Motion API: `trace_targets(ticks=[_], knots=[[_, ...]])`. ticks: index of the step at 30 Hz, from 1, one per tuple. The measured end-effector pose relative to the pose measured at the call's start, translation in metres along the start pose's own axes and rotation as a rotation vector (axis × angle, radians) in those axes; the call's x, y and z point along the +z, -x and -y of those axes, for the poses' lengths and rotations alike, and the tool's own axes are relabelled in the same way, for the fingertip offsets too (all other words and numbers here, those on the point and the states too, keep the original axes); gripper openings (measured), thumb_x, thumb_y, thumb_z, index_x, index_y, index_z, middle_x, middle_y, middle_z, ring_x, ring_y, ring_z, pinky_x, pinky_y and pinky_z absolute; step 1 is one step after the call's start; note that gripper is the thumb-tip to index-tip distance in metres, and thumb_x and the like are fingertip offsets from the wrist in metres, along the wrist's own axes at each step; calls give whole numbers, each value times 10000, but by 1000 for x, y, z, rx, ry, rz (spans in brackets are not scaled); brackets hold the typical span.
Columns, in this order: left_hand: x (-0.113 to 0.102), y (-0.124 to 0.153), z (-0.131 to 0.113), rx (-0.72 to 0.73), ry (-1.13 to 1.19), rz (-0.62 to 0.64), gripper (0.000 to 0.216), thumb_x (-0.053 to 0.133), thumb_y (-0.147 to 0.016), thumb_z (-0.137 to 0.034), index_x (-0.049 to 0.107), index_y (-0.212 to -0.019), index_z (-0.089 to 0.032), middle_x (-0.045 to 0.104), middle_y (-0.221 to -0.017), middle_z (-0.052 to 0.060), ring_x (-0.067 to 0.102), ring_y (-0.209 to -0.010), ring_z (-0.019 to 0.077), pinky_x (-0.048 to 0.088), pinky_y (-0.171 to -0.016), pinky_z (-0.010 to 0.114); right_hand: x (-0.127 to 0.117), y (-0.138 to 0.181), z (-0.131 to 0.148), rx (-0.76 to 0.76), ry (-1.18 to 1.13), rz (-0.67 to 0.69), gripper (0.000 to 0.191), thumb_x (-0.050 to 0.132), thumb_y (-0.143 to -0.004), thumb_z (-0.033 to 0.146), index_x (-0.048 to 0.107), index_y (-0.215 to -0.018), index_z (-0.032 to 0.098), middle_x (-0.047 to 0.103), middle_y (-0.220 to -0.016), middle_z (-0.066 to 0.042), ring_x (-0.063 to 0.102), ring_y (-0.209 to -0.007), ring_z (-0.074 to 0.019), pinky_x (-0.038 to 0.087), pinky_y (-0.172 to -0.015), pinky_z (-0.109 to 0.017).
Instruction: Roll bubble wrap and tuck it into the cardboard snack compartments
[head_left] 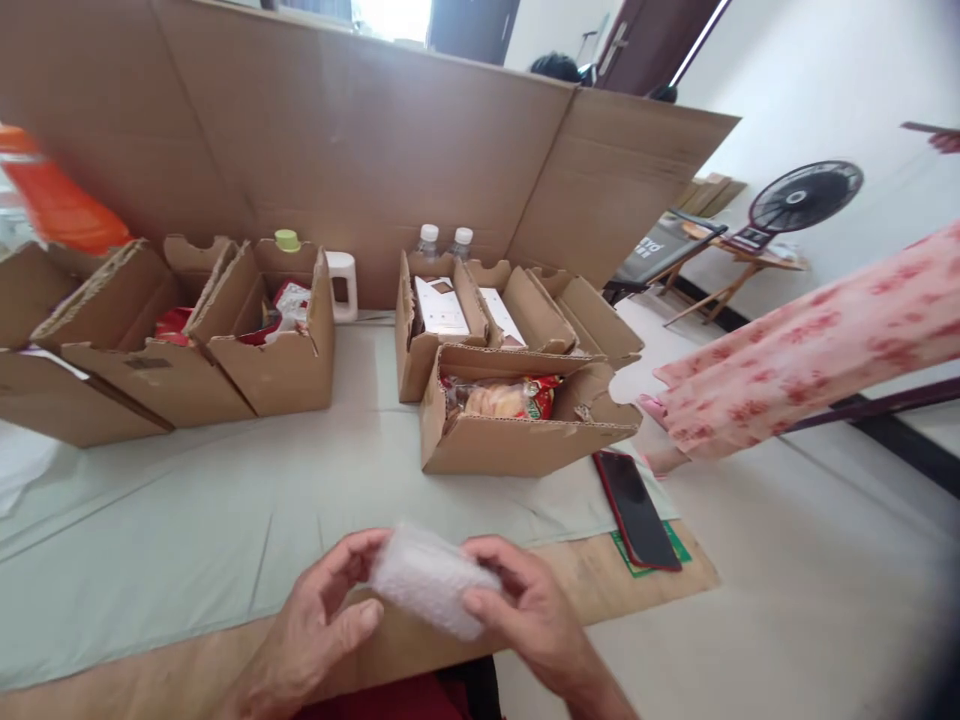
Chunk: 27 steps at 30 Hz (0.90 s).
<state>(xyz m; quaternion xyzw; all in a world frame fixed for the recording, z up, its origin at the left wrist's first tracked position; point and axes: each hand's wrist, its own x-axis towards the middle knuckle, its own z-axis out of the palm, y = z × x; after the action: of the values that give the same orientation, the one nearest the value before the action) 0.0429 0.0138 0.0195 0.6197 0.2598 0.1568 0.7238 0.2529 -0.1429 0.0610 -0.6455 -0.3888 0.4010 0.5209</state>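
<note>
A small bundle of whitish bubble wrap (433, 582) is held above the near edge of the table, slightly blurred; what is inside it, if anything, cannot be made out. My right hand (529, 610) pinches its right end between thumb and fingers. At the other end, my left hand (319, 610) has its fingertips against the wrap, while the thumb stands apart from it. Just beyond my hands is a cardboard box (487, 450) set crosswise, with a clear and red food packet (499, 400) inside.
More open cardboard boxes (274, 380) stand at left, others (420, 370) at back right. Behind them rises a cardboard screen (360, 150). A phone (637, 510) lies at the table's right edge. A person in a pink floral garment (817, 340) is at right, near a fan (806, 197).
</note>
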Motion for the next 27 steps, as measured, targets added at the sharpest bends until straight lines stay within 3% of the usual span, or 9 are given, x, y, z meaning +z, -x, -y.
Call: trace_targets(ticks=[3,5,7,9,11,14,19,24,27], knots=[[0,-22,-27,266,-378,-58,433,654,-923,-367,621,-1347,-290,671,-1346,101,665,-1178,269,545,-1016,383,-65,8,44,-149,340,-135,278,720,-881,453,767,-1060,245,772,-952,-43,716,-834,-193,569,-723,-254],[8,-45,-52,490,-607,-106,478,624,-927,-241,569,-1395,-321,618,-1426,88,621,-1266,260,521,-1064,397,-107,11,75,-255,541,-332,265,741,-869,447,777,-1081,291,787,-975,-23,734,-834,-192,580,-701,-246],[22,-73,-76,703,-766,-126,586,610,-916,-172,478,-1472,-302,561,-1490,105,530,-1383,279,468,-1137,451,-141,9,102,-344,739,-538,277,760,-856,470,778,-1096,334,793,-985,-7,739,-828,-189,586,-703,-257],[39,-99,-93,840,-871,-143,639,605,-910,-149,414,-1511,-247,517,-1525,142,441,-1454,311,412,-1185,516,-167,-1,123,-392,944,-611,306,738,-864,530,777,-1111,354,795,-1022,-13,744,-883,-216,597,-758,-309],[54,-117,-100,887,-930,-171,577,591,-905,-119,457,-1459,-215,494,-1534,165,395,-1481,334,402,-1187,556,-185,-16,138,-413,1126,-526,351,661,-900,595,765,-1145,367,786,-1098,-15,735,-991,-262,597,-851,-387],[65,-123,-94,890,-954,-194,389,533,-892,-40,590,-1225,-235,459,-1553,146,372,-1491,349,434,-1147,593,-199,-40,151,-490,1277,-290,339,543,-980,571,724,-1208,398,764,-1172,16,716,-1068,-267,576,-937,-435],[64,-110,-83,906,-957,-158,344,509,-859,3,602,-1099,-225,352,-1625,135,332,-1504,373,465,-1094,601,-194,-77,156,-613,1453,99,378,406,-1049,444,772,-1017,355,757,-988,-22,692,-816,-204,531,-702,-393],[62,-111,-83,912,-961,-140,357,522,-845,11,608,-1112,-211,304,-1657,128,317,-1513,376,438,-1122,573,-172,-116,112,-333,1529,303,194,651,-847,219,707,-669,275,666,-698,-41,588,-727,-225,467,-739,-395],[63,-115,-84,918,-949,-156,362,534,-847,9,608,-1124,-211,319,-1653,131,332,-1506,379,431,-1125,581,-165,-134,75,-252,1431,345,212,646,-806,152,694,-626,253,673,-656,-44,603,-696,-204,480,-724,-367]])
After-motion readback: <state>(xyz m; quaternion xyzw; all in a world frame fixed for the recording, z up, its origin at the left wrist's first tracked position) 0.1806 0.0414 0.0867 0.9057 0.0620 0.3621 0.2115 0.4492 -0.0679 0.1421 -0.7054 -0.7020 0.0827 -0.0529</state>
